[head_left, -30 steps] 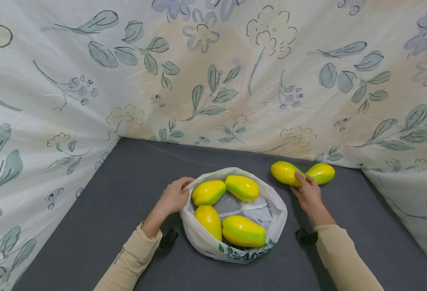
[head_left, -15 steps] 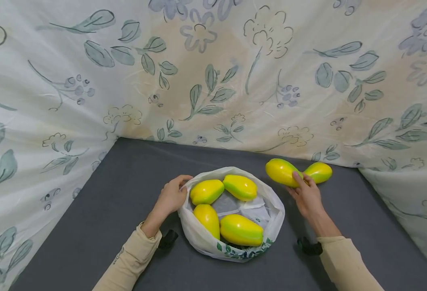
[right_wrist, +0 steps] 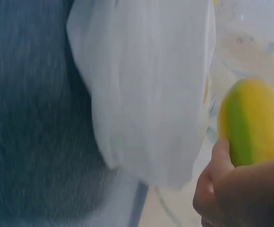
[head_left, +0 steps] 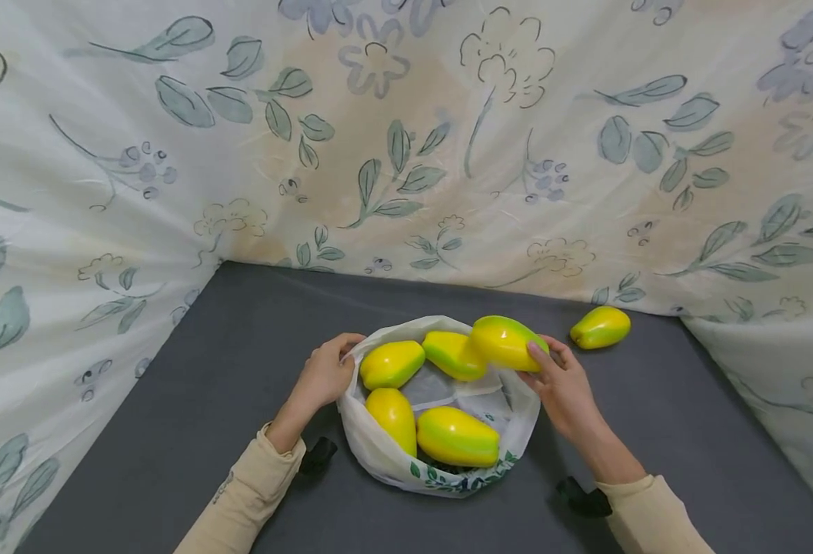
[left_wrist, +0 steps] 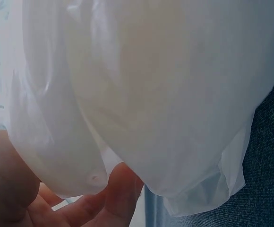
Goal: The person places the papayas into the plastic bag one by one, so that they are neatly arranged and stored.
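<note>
My right hand (head_left: pixel 564 388) grips a yellow-green papaya (head_left: pixel 506 342) by its end, over the far right part of the bag's opening. In the right wrist view, thumb and fingers hold that papaya (right_wrist: pixel 252 123) beside the bag's wall. A white plastic bag (head_left: pixel 371 462) with a green leaf print stands with its mouth spread wide. Inside it lie several papayas (head_left: pixel 458 437), one partly covered by the held papaya. At the bag's left rim my left hand (head_left: pixel 324 375) pinches the plastic. The left wrist view shows its fingers (left_wrist: pixel 120 196) at the bag's edge (left_wrist: pixel 80 165).
One more papaya (head_left: pixel 601 328) lies on the dark grey table (head_left: pixel 240 323) at the back right. A floral curtain (head_left: pixel 406 177) hangs behind the table and along both sides. Dark wrist-worn devices (head_left: pixel 582 498) sit under the forearms.
My right hand has lifted a papaya from beside the other one at the back right and carried it left over the bag. My left hand stays at the rim.
</note>
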Tool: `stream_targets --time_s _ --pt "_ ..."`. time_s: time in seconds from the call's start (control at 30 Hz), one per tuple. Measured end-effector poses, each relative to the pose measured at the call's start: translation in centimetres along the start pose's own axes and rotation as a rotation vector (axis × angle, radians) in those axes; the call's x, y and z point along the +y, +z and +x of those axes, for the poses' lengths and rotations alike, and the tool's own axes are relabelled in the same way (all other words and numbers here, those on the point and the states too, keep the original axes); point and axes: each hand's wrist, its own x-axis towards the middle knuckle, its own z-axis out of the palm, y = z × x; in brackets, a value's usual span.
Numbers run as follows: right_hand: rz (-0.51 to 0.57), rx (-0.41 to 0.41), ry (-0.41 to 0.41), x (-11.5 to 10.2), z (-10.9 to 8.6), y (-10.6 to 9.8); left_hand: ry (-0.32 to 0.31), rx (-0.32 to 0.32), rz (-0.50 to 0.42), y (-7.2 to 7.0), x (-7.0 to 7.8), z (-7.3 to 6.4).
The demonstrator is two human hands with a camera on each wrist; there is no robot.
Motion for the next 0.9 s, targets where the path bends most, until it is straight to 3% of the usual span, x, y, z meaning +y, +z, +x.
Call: stream_targets --time_s 0.3,0.57,0.9 --pt "-0.099 -0.138 0.035 1.3 -1.8 1.8 0.01 -0.004 0.001 -0.1 -0.1 0.1" --pt "-0.184 -0.165 0.073 2.1 -1.9 3.2 0.009 0.005 -0.004 -0.4 0.0 -0.1" --pt "-0.199 -0.182 0.105 3.2 -2.4 3.8 0.032 -0.011 -0.004 0.0 -0.3 -0.4"
